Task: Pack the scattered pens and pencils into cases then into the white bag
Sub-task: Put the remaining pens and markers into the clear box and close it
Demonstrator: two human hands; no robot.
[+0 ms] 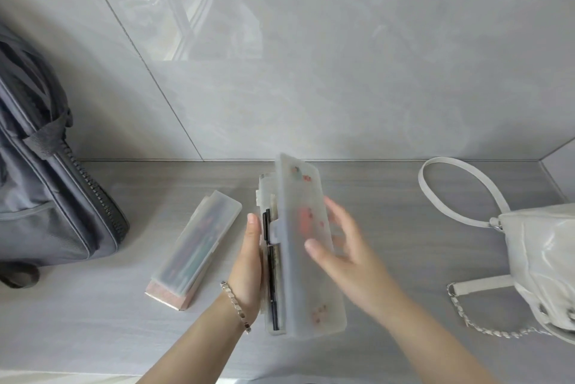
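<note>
A frosted plastic pencil case (306, 278) with small coloured stickers stands tilted in the middle, its lid partly ajar, and dark pens (273, 287) show in the gap. My left hand (249, 259) holds the case along its left edge, thumb up the side. My right hand (339, 246) is blurred, with fingers spread and touching the lid from the right. A second frosted case (199, 237), filled and closed, lies to the left on a pinkish block (169, 296). The white bag (541, 262) sits at the right edge.
A dark grey backpack (46, 190) leans at the far left. The white bag's strap loop (460, 187) and chain (485, 327) lie on the grey surface (389, 197). A tiled wall rises directly behind.
</note>
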